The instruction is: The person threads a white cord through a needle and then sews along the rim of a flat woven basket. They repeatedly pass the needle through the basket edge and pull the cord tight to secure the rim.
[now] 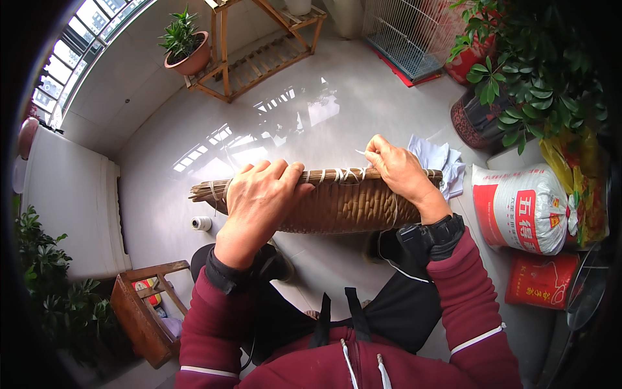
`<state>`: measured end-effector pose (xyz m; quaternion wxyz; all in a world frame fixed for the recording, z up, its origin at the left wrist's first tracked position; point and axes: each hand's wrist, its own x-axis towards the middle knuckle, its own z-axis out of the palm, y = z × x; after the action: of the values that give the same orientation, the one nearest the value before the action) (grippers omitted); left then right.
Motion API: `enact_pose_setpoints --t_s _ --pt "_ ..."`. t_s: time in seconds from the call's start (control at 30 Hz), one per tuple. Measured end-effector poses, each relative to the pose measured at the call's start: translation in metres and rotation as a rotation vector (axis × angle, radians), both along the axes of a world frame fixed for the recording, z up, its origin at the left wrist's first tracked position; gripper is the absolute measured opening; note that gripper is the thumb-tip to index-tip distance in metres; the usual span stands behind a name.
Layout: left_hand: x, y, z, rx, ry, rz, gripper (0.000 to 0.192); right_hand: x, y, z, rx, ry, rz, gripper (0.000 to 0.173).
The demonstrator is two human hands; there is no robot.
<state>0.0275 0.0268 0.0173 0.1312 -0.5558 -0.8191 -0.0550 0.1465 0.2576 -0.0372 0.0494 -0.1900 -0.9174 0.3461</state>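
Observation:
A woven wicker basket [364, 206] is held sideways before my knees, its rim of bundled sticks turned up and away from me. White cord [347, 174] is wound around the rim in several places. My left hand [265, 204] grips the rim near its left end, with frayed stick ends beyond the fingers. Over the right part of the rim, my right hand [396, 167] pinches a small pale, pointed thing [360, 152] between thumb and fingers; I cannot tell whether it is a needle or a cord end. A spool of white thread [201, 223] lies on the floor at the left.
White cloths [449, 167] lie on the floor beyond the basket's right end. A full white and red sack [520, 209] and a red tin [542, 279] stand at the right. A wooden stool [141, 321] is at the lower left, a slatted wooden plant stand [262, 68] at the back.

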Motion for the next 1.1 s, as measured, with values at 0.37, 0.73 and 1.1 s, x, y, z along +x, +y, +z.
enact_pose_setpoints --t_s 0.37,0.73,1.1 --pt "-0.051 0.003 0.035 -0.255 -0.400 -0.089 0.034 -0.014 -0.004 -0.011 -0.038 0.235 -0.111 0.019" --pt "-0.098 -0.007 -0.023 -0.009 -0.223 -0.039 0.026 -0.073 0.033 -0.023 -0.210 0.232 0.099 0.018" --pt "-0.136 -0.108 -0.254 -0.147 -0.296 -0.219 0.017 -0.058 0.091 -0.064 -0.947 -0.341 -0.253 0.018"
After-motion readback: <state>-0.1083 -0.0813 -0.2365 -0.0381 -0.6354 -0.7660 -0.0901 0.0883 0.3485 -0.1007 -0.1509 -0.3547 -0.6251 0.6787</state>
